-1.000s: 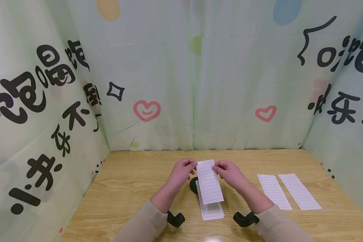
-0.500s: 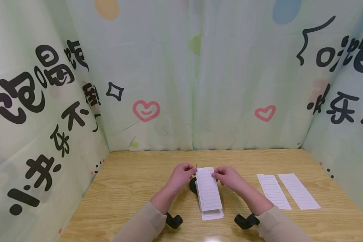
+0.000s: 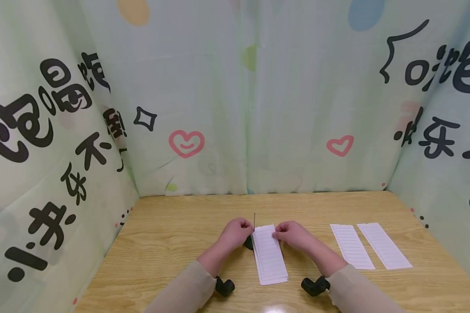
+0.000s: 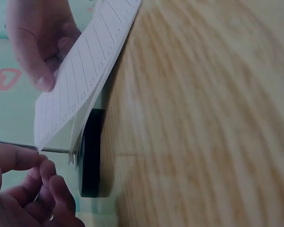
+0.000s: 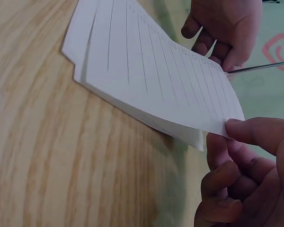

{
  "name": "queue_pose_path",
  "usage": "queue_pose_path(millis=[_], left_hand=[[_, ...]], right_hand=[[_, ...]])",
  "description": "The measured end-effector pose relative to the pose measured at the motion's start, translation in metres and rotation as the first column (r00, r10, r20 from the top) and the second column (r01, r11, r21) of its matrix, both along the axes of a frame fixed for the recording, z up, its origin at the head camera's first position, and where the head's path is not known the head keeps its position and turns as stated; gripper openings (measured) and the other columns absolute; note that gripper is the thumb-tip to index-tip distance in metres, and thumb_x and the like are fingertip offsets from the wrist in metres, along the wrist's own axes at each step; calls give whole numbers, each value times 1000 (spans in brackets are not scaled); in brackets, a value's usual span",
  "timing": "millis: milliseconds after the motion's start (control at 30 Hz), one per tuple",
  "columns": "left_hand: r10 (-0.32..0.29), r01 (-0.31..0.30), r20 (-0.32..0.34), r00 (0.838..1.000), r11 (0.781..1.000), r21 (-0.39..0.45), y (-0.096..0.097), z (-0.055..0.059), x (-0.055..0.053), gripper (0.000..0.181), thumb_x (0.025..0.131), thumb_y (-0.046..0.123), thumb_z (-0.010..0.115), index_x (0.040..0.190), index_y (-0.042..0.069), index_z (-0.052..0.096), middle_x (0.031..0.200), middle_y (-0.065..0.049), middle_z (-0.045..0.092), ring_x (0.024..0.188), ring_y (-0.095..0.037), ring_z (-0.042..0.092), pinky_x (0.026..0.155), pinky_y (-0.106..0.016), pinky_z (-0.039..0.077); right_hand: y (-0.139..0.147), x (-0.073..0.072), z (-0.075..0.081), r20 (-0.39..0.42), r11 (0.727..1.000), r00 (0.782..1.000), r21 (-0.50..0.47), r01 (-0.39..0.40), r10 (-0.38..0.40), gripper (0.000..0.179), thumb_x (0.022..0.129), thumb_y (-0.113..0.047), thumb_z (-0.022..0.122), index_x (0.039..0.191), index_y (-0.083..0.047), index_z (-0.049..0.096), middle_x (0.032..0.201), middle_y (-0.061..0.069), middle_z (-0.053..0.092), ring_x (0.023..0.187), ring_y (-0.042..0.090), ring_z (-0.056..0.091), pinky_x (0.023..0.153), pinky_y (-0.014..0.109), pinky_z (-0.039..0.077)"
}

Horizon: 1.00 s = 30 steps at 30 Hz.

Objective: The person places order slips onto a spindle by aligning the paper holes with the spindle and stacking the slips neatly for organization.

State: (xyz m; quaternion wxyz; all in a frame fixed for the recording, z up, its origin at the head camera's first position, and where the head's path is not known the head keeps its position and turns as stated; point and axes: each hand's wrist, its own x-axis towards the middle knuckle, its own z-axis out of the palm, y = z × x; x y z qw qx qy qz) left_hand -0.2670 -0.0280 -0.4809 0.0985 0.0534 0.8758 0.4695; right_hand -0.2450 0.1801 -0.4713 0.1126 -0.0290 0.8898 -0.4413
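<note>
Lined white paper slip (image 3: 269, 256), long axis running near to far, far-left corner at the thin upright metal spike (image 5: 260, 67). Pinched at that corner by the left hand (image 3: 236, 231), nearer the spike; at the far-right edge by the right hand (image 3: 294, 234).

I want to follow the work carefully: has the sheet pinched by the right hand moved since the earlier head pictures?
Yes. In the head view, the sheet has moved downward, judged against the black base.
</note>
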Motion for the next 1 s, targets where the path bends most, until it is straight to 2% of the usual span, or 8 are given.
queue_pose_path(millis=[300,567,800,900,1000], left_hand=[[-8,10,16,1000,994,-112,2,-5,-2,10,95,19,65,90,11,64,80,-2,57,70,-17,52,59,-28,42],[-28,27,2,1000,972,-233,3,-7,-5,11,94,24,69,90,14,66,79,0,58,68,-17,53,59,-28,43],[-6,-1,-31,999,977,-214,0,-8,-2,13,91,24,73,95,14,65,81,0,56,70,-17,51,60,-28,42],[-3,-7,-49,999,980,-197,-3,-8,-1,17,89,22,75,99,13,65,85,0,55,75,-17,51,65,-29,43],[3,-10,-38,999,984,-179,-6,-10,0,21,87,21,77,103,13,66,89,0,57,79,-17,52,69,-31,45]], right_hand=[[-4,-1,-6,1,995,1000,92,-29,29,16,91,-13,69,78,-7,63,70,2,54,65,16,47,60,28,36],[-4,-1,-9,20,987,1000,162,-20,17,19,89,-15,72,75,-8,61,69,2,52,64,17,47,59,28,35],[1,0,-8,8,988,1000,151,-17,16,12,91,-17,70,86,-7,65,77,3,57,71,18,50,63,30,40],[5,0,-8,8,989,1000,145,-12,11,11,91,-17,70,89,-7,65,79,3,59,72,18,51,64,30,41],[12,1,-8,-2,991,1000,133,-18,18,11,91,-17,70,91,-7,65,79,4,60,72,18,52,64,31,42]])
